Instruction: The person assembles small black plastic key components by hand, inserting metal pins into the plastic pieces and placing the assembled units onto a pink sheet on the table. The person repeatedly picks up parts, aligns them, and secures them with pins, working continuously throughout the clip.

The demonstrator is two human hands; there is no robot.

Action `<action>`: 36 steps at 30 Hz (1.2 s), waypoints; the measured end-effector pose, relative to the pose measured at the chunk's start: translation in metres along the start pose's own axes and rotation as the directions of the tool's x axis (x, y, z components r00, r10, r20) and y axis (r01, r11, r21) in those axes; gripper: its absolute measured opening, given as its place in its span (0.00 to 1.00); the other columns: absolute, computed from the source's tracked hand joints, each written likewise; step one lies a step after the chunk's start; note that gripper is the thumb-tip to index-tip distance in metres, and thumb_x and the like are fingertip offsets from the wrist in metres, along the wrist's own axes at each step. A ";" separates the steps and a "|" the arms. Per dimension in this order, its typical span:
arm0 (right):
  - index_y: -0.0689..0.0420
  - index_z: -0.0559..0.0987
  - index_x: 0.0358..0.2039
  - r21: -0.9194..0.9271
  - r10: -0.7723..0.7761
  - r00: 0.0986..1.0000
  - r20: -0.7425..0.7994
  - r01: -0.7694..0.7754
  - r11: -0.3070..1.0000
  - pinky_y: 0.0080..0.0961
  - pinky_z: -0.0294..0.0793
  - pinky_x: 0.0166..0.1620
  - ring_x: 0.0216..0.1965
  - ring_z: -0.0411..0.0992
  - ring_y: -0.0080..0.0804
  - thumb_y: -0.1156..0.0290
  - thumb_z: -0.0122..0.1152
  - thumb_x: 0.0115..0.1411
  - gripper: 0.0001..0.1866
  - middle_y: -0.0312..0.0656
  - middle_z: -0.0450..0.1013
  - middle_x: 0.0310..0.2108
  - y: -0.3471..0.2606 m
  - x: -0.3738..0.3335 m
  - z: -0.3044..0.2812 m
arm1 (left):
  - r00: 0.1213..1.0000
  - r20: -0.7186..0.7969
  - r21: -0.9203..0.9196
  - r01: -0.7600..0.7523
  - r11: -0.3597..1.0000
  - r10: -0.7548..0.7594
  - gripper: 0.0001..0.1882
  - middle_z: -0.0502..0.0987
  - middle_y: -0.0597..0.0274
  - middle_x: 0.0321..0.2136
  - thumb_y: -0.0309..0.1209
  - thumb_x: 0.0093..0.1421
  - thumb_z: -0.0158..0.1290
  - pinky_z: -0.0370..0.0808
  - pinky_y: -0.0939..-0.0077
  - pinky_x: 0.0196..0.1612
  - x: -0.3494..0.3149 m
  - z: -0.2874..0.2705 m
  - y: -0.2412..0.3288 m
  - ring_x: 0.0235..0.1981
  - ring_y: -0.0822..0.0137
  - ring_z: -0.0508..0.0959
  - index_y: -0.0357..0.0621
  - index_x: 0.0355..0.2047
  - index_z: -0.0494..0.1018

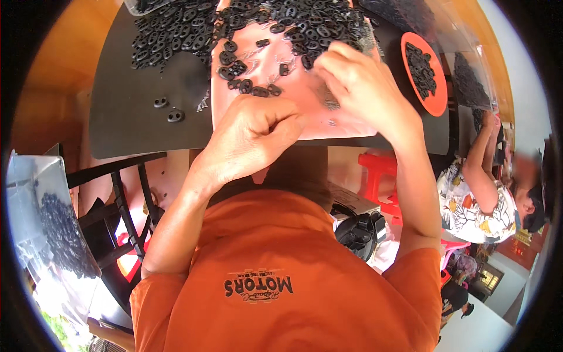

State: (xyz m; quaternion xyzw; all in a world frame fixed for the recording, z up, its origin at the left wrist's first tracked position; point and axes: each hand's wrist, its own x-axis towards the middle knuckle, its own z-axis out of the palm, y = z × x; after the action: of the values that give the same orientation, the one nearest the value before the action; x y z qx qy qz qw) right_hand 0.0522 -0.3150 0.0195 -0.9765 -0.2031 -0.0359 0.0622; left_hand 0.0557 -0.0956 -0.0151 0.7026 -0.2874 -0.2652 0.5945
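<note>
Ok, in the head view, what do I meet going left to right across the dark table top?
Two stray black two-hole pieces → left hand → right hand → orange round tray of black parts.

A dark tabletop [135,111] is set against an orange-brown wall [64,64]. A black metal frame [126,205] is seen below it at left, beside a clear plastic bag [41,193]. A red plastic stool [378,176] is placed at right. A pale floor [487,328] is lit brightly at lower right.
</note>
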 end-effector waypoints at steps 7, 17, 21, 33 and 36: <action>0.59 0.75 0.38 0.580 0.514 0.824 -0.239 -0.303 0.756 0.23 0.72 0.31 0.26 0.73 0.23 0.74 0.55 0.61 0.06 0.39 0.73 0.25 0.014 -0.075 -0.012 | 0.994 -0.060 0.005 -0.090 0.996 0.090 0.14 0.58 0.63 0.13 0.24 0.59 0.49 0.58 0.74 0.20 -0.001 0.001 0.003 0.17 0.76 0.56 0.35 0.18 0.60; 0.67 0.73 0.41 0.546 0.865 0.306 -0.398 -0.678 0.492 0.19 0.69 0.31 0.27 0.69 0.22 0.61 0.55 0.62 0.18 0.40 0.73 0.28 0.155 -0.208 0.000 | 0.994 -0.056 -0.024 -0.096 0.995 0.095 0.14 0.56 0.66 0.13 0.25 0.61 0.49 0.57 0.77 0.20 -0.001 0.004 0.000 0.18 0.79 0.56 0.35 0.19 0.60; 0.67 0.73 0.38 0.757 0.955 0.247 -0.166 -0.588 0.284 0.16 0.62 0.21 0.20 0.64 0.18 0.59 0.56 0.62 0.20 0.38 0.69 0.24 0.165 -0.205 -0.007 | 0.994 -0.066 0.001 -0.086 0.996 0.086 0.14 0.59 0.69 0.13 0.25 0.61 0.48 0.58 0.79 0.20 -0.004 0.003 0.003 0.18 0.81 0.58 0.36 0.19 0.62; 0.66 0.72 0.32 0.910 0.961 0.276 0.033 -0.407 0.085 0.15 0.54 0.15 0.15 0.59 0.16 0.73 0.54 0.59 0.08 0.35 0.65 0.20 0.183 -0.186 0.001 | 0.997 -0.077 -0.020 -0.030 0.999 0.029 0.15 0.63 0.71 0.13 0.26 0.63 0.46 0.61 0.81 0.19 -0.004 0.005 0.007 0.16 0.82 0.62 0.37 0.18 0.64; 0.67 0.72 0.33 0.955 0.953 0.302 -0.008 -0.280 0.097 0.14 0.54 0.15 0.15 0.59 0.16 0.76 0.53 0.57 0.07 0.35 0.66 0.20 0.179 -0.195 0.001 | 0.996 -0.068 0.012 -0.056 0.998 0.057 0.15 0.63 0.71 0.13 0.26 0.62 0.46 0.61 0.81 0.19 -0.004 0.003 0.003 0.16 0.81 0.62 0.37 0.18 0.64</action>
State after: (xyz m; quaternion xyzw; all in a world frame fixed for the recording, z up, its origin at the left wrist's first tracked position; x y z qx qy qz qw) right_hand -0.0546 -0.5542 -0.0191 -0.6896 0.3354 -0.2418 0.5946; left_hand 0.0505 -0.0955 -0.0126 0.7059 -0.2881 -0.2226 0.6075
